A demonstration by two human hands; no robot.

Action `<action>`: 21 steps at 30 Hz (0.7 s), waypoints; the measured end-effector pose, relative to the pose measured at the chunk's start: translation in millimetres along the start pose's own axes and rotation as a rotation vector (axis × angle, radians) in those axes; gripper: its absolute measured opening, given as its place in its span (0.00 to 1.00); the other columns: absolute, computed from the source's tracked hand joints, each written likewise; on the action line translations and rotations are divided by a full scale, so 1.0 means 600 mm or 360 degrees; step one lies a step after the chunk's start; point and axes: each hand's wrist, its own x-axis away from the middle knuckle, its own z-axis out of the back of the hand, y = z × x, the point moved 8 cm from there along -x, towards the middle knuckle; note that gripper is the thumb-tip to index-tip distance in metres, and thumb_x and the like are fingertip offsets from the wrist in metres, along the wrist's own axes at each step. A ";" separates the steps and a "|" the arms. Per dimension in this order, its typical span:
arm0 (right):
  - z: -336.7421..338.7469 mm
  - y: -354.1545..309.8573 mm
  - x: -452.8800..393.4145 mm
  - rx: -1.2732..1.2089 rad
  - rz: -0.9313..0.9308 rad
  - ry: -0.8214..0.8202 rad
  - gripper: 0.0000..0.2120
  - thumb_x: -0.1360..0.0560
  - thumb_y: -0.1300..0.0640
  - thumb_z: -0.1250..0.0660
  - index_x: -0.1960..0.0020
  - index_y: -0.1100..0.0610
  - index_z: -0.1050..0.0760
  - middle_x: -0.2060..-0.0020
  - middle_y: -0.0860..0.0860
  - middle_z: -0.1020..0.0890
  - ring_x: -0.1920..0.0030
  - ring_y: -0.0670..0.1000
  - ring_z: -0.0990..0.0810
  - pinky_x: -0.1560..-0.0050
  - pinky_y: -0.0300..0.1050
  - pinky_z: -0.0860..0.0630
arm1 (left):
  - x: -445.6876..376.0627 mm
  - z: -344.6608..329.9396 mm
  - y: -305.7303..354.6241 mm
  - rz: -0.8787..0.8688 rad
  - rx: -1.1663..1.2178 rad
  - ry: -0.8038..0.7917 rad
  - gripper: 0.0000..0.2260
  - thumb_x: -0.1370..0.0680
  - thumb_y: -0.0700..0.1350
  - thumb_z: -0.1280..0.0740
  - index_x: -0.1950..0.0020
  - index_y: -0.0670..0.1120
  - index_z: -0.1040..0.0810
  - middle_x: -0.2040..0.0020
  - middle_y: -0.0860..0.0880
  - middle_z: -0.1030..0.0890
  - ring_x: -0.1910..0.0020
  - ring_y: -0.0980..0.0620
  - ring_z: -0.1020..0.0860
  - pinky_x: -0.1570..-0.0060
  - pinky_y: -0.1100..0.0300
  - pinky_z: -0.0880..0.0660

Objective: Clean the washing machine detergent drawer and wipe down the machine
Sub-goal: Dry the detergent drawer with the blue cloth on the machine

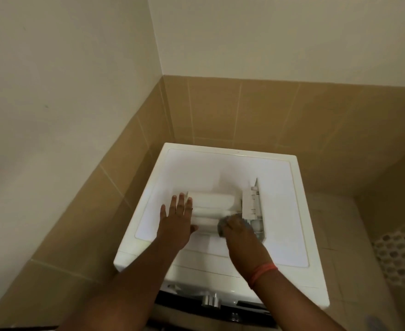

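Drawer (211,209) looks light, rigid, slick plastic; left hand (176,220) flat steadying its end, right hand (238,231) clutching cloth (221,226)

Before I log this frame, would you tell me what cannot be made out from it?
All in the head view:
- Detergent drawer on the washing machine: overexposed white, so its compartments and any residue are unreadable.
- Grey cloth: mostly covered by the right hand; its extent is hidden.
- Drawer's left end: behind the left hand.
- Machine front and controls: forearms hide them, foreshortened and dark.
- White perforated object: cut by the right edge; unidentifiable.
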 end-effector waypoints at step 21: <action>-0.077 0.021 0.108 -0.1407 -0.2141 0.0941 0.25 0.27 0.75 0.45 0.34 0.60 0.27 0.43 0.58 0.24 0.43 0.57 0.23 0.37 0.55 0.24 | -0.053 0.057 -0.005 -0.0674 0.0165 0.0208 0.28 0.17 0.61 0.50 0.22 0.45 0.40 0.19 0.44 0.54 0.20 0.43 0.58 0.23 0.41 0.57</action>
